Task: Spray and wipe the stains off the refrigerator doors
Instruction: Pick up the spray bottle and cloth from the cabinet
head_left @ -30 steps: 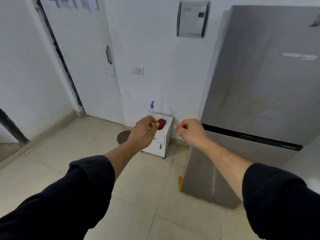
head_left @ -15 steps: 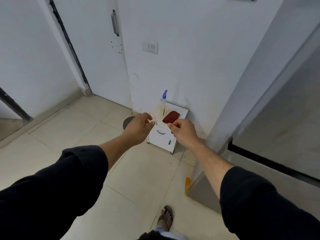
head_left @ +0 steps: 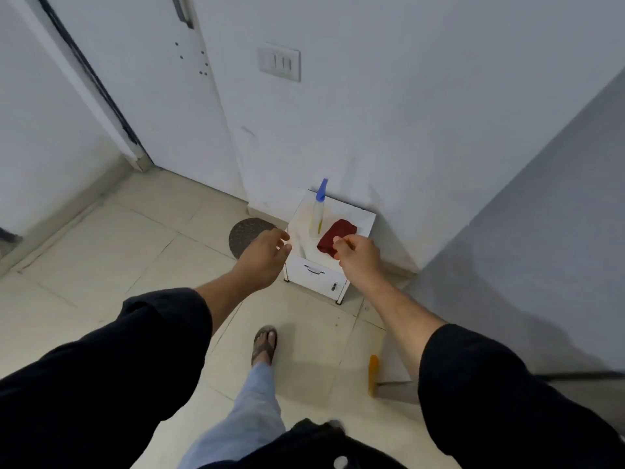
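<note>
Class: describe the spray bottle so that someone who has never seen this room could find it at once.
Against the white wall, beside the grey refrigerator, stands a low white drawer unit. On its top, the spray bottle stands upright: clear, with a blue nozzle, unlike the crumpled dark red cloth lying beside it.

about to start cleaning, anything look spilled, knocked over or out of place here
Nothing is spilled: the bottle stands upright on the cabinet, with the cloth crumpled beside it. One oddity: an orange piece lies on the floor at the fridge bottom corner; I cannot tell what it is.
</note>
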